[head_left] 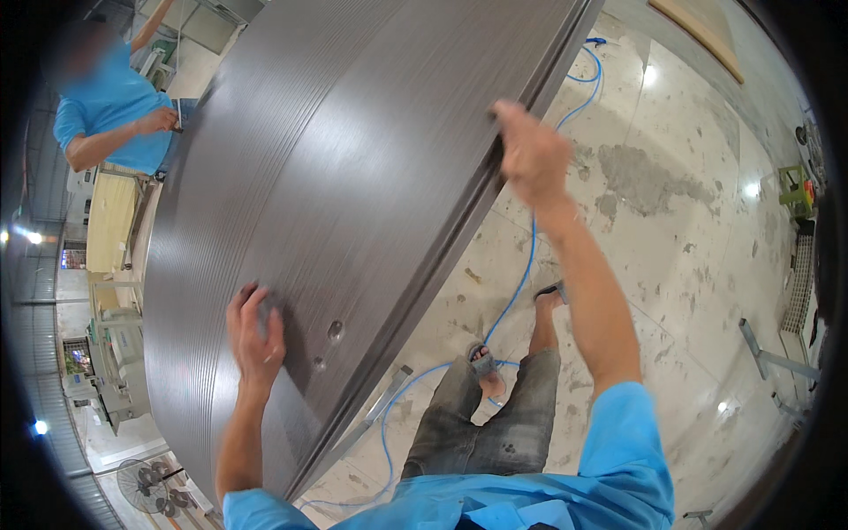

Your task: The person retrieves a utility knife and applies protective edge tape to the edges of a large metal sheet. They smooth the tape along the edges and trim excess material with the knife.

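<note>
A large dark grey-brown door panel [353,168] with a wood-grain surface slants across the view in front of me. Its grooved long edge [442,256] runs from lower left to upper right. My left hand [256,334] is at the panel's face with fingers apart and nothing in it. Close to that hand, a round hole [335,330] and a smaller one [319,363] are cut in the panel. My right hand [535,159], slightly blurred, is at the grooved edge farther up, fingers curled. Something dark shows under its fingers; I cannot tell whether it is held or shadow.
Across the panel at upper left stands a person in a blue shirt [115,115], one hand near the panel's far edge. A blue hose [530,256] snakes over the stained floor [654,291] past my feet. Metal stands [777,360] are at right, a fan [146,486] at lower left.
</note>
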A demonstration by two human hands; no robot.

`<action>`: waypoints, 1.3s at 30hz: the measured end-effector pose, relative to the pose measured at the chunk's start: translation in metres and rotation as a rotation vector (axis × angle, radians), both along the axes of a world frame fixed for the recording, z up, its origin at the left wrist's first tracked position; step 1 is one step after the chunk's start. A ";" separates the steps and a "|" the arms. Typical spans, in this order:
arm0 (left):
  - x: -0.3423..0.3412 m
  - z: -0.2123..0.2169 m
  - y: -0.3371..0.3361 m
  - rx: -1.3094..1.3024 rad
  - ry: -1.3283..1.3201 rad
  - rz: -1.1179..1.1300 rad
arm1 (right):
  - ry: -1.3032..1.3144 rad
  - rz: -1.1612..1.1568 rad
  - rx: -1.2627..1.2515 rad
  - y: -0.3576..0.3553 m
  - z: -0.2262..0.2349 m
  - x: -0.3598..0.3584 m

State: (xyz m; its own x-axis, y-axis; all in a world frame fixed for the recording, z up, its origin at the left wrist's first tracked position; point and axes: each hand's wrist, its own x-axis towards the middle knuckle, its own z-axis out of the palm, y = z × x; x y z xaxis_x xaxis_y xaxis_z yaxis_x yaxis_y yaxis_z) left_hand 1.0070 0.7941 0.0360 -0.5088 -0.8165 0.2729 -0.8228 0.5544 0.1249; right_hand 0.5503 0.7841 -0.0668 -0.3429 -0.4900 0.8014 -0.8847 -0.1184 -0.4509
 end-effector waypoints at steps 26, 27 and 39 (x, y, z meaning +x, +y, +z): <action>0.114 -0.014 0.068 0.000 -0.005 0.133 | -0.058 0.501 0.223 0.197 0.010 0.368; 0.127 -0.014 0.076 0.005 0.021 0.104 | -0.077 0.564 0.246 0.211 0.014 0.398; 0.391 -0.013 0.217 0.018 0.001 0.354 | -0.068 -0.085 0.272 0.157 0.014 0.310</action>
State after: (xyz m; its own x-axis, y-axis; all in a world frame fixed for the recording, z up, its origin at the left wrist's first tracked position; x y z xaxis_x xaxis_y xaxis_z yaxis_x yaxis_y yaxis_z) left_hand 1.3980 1.0106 0.0227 -0.1936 -0.9469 0.2568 -0.9634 0.2329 0.1328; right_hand 0.8606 0.9410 -0.0532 -0.4406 -0.6510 0.6181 -0.8528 0.0884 -0.5147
